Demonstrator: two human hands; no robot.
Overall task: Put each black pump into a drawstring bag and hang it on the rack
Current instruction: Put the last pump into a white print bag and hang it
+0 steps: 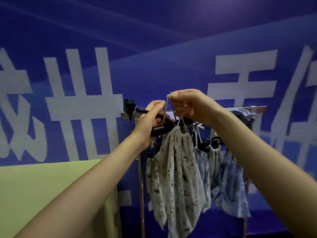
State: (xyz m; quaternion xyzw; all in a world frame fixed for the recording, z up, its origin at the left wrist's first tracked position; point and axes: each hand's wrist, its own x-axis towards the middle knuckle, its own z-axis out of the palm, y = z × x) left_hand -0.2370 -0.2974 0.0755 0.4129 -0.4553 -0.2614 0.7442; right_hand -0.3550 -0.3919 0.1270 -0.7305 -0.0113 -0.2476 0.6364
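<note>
Black hanger (161,129) sits clamped in the left hand (151,121); the right hand (187,105) pinches the cord (169,98) of a pale bag (175,169), not yet hung. Several bags (228,182) already hang on the rack (257,109), right; pumps unseen

Dim, cool blue cast over everything. My forearms pick up soft light from above, undersides darker, no hard shadows. Motion blur smears the banner (82,103) lettering at 9 and 3 o'clock. Wide-angle bowing toward the edges. Hanging bags (176,177) soft, prints unreadable. No glare.
</note>
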